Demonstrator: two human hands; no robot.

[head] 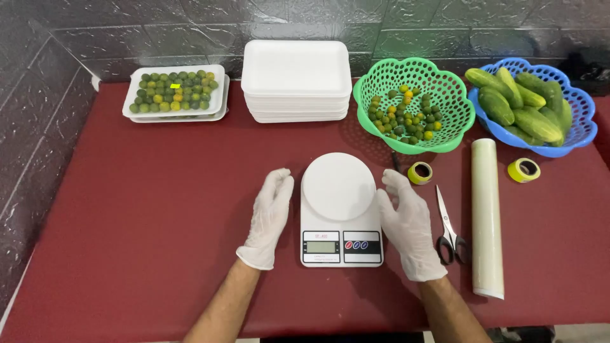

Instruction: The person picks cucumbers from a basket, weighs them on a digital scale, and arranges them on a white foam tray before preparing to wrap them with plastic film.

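The left hand, gloved in white, is lying flat with fingers together just beside the left edge of the white kitchen scale, gripping nothing. The right hand, gloved the same way, is resting against the scale's right edge, fingers loosely extended and also empty. Both are flanking the scale as if to square it in front of the person, its display facing them; its round platform is sitting bare at the centre of the maroon table.

Outward to the right, one pair of scissors is lying blades away, next to one roll of clear wrap running lengthwise (both within easy reach of the right hand). Two rolls of yellow tape are lying nearby, the second beyond the wrap.

Along the back wall, two baskets are standing: a green basket holding many small green and yellow limes, too many to count, and a blue basket holding roughly seven cucumbers. One stack of empty foam trays is waiting at centre, and to its left a filled tray of limes is resting on another tray.
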